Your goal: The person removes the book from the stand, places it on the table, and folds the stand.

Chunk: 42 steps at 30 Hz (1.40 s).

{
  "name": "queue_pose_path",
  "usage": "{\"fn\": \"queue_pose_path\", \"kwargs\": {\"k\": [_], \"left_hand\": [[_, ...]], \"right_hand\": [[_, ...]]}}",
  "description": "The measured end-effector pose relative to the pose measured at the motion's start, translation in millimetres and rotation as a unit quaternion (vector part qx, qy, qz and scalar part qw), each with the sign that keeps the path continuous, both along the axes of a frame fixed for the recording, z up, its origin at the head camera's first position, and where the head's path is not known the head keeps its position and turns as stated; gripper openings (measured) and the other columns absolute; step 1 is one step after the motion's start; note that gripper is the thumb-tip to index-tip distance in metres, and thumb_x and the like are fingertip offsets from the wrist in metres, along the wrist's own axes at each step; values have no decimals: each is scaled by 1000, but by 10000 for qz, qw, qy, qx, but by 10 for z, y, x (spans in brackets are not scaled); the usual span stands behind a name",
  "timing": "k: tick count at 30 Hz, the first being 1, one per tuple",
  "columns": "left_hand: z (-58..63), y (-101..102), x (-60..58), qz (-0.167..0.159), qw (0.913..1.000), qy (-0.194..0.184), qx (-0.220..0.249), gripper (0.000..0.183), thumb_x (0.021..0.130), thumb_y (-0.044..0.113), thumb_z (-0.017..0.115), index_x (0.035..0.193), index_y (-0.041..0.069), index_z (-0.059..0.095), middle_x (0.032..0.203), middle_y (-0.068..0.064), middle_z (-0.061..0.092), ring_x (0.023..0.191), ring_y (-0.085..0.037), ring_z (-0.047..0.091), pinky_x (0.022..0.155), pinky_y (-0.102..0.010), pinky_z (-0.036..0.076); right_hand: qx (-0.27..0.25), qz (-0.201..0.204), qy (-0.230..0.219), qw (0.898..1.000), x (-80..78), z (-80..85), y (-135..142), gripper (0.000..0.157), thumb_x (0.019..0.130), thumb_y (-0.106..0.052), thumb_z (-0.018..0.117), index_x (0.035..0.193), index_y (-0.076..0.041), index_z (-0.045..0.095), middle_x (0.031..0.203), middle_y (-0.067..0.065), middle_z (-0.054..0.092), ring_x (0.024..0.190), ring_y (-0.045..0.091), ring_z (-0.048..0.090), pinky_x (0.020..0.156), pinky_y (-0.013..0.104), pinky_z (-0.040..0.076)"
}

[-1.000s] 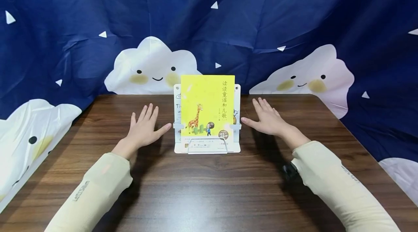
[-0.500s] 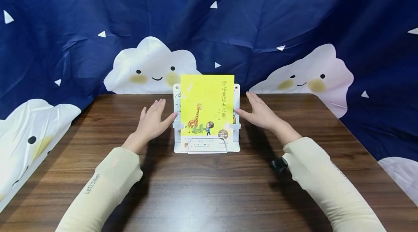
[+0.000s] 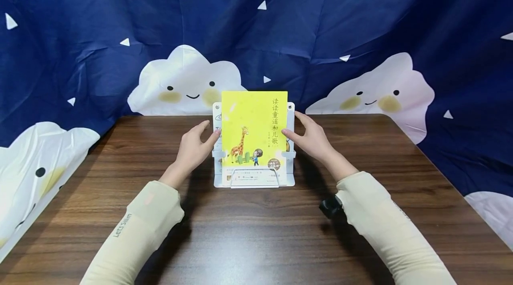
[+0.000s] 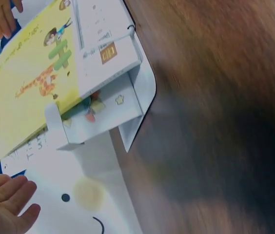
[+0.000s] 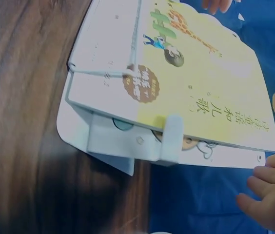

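My left hand (image 3: 193, 149) and right hand (image 3: 314, 140) are holding nothing, thumbs standing wide of the fingers. Between them the yellow book (image 3: 254, 118) is resting on its white stand (image 3: 218, 180), mid-frame, long axis running upward. My right hand is looking nearer, its thumb overlapping the book; contact I'm not able to tell.

head: above, forward-down, farther | wrist cams: opposite sides, near, rolled | shared: book (image 3: 256, 122)
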<state>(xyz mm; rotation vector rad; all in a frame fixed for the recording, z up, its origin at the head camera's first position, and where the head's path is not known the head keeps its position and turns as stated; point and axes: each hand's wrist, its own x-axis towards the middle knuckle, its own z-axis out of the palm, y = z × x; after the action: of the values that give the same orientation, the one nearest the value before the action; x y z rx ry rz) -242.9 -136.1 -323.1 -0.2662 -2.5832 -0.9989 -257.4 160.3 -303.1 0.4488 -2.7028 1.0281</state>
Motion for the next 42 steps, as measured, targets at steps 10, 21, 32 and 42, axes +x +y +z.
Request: {"fn": "queue_pose_path", "kwargs": {"k": [10, 21, 32, 42], "left_hand": [[-76, 86, -8, -152, 9978, 207, 609, 46, 86, 34, 50, 115, -2, 51, 100, -16, 57, 90, -27, 51, 79, -38, 41], [-175, 179, -14, -178, 9914, 272, 1265, 36, 87, 23, 50, 110, -3, 54, 96, -14, 60, 86, -22, 55, 75, -33, 45], [-246, 232, -2, 73, 9864, 67, 1640, 29, 84, 16, 52, 105, -3, 59, 87, -14, 61, 76, -20, 55, 65, -31, 46], [-284, 270, -5, 348, 9848, -141, 1694, 26, 84, 12, 53, 104, -2, 60, 89, -13, 62, 77, -20, 56, 65, -30, 47]], "right_hand": [[-1697, -106, 268, 9851, -18, -185, -77, 50, 80, -24, 62, 120, 2, 47, 110, 17, 54, 96, 24, 53, 80, 36, 44], [-3617, -37, 102, 9322, -190, -620, -85, 41, 79, -21, 63, 113, 2, 55, 108, 14, 56, 98, 20, 52, 80, 24, 44], [-4777, -794, -246, 8746, -819, -1380, 43, 42, 68, -37, 71, 101, -12, 65, 92, 10, 63, 83, 20, 59, 69, 25, 49], [-4778, -1133, -582, 8692, -808, -1361, -9, 42, 64, -36, 73, 97, -10, 66, 94, 9, 61, 81, 21, 59, 68, 28, 49]]}}
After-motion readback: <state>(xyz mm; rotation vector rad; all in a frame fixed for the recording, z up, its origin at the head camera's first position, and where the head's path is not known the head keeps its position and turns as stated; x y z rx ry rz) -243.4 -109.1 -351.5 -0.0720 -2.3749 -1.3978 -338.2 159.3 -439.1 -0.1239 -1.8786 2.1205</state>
